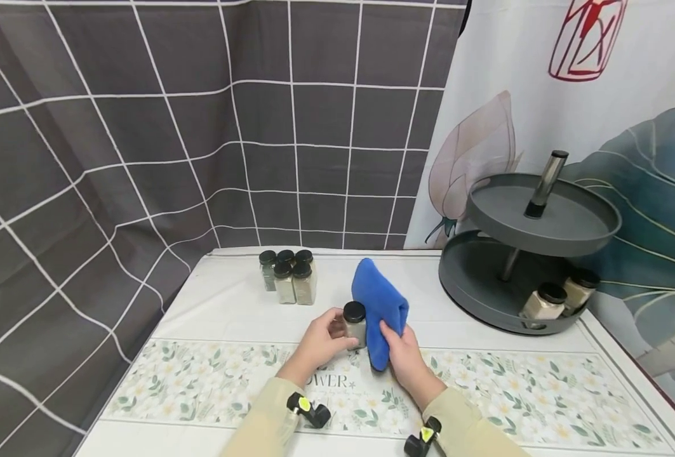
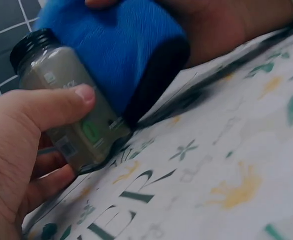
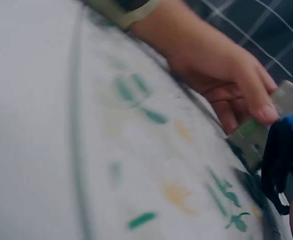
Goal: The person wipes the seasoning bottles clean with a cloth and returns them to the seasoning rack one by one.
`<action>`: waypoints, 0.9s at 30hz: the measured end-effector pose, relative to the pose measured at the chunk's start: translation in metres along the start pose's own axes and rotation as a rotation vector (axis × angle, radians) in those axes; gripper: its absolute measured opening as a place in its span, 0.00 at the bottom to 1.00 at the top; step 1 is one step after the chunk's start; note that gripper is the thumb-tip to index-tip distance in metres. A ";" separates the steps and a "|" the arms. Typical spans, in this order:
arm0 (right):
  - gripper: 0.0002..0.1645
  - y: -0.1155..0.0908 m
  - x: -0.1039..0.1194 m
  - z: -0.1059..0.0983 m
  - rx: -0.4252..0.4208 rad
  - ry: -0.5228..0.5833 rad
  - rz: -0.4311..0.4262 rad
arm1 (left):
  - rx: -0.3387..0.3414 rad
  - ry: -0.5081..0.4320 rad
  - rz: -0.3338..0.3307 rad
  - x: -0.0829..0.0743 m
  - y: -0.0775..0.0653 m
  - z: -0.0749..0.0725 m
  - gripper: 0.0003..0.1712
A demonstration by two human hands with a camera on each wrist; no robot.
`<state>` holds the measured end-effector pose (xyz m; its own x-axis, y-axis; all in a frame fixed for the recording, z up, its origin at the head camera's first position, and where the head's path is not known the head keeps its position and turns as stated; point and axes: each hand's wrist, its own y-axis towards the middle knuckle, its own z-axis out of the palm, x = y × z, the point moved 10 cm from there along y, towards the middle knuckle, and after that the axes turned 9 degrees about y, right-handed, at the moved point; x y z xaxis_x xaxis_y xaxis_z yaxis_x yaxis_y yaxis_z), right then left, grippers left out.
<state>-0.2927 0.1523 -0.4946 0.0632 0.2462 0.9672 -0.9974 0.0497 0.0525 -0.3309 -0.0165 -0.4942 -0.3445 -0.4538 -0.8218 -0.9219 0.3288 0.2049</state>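
Currently the left hand (image 1: 321, 343) pinches a squarish see-through jar with a black lid (image 1: 355, 330) between thumb and fingers, and the right hand (image 1: 407, 358) grips a folded, fuzzy blue cloth (image 1: 378, 304), which lies against or just beside the jar's side facing that grip. Whether the jar's base touches the flower-printed white tabletop (image 1: 200, 381) is hard to tell. For wiping, as this seems to be, best hold low on the body, press lightly and rotate the jar so every face meets cloth. Five similar black-lidded jars (image 1: 286, 289) stand bunched beyond the left grip.
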 end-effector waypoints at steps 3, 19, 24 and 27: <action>0.29 -0.003 0.000 0.003 0.025 -0.145 -0.023 | -0.022 0.024 0.000 -0.003 0.000 0.001 0.27; 0.26 -0.004 0.005 0.002 0.048 -0.208 -0.118 | -0.026 0.158 0.008 -0.007 -0.001 0.000 0.25; 0.25 -0.004 0.004 0.003 0.039 -0.250 -0.124 | -0.049 0.163 0.009 -0.007 0.000 -0.002 0.26; 0.25 -0.004 0.004 0.004 0.046 -0.259 -0.138 | -0.066 0.183 0.016 -0.008 -0.001 -0.002 0.27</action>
<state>-0.2886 0.1490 -0.4900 0.1930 -0.0155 0.9811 -0.9809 0.0199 0.1933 -0.3273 -0.0153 -0.4865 -0.3800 -0.5939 -0.7091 -0.9236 0.2850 0.2563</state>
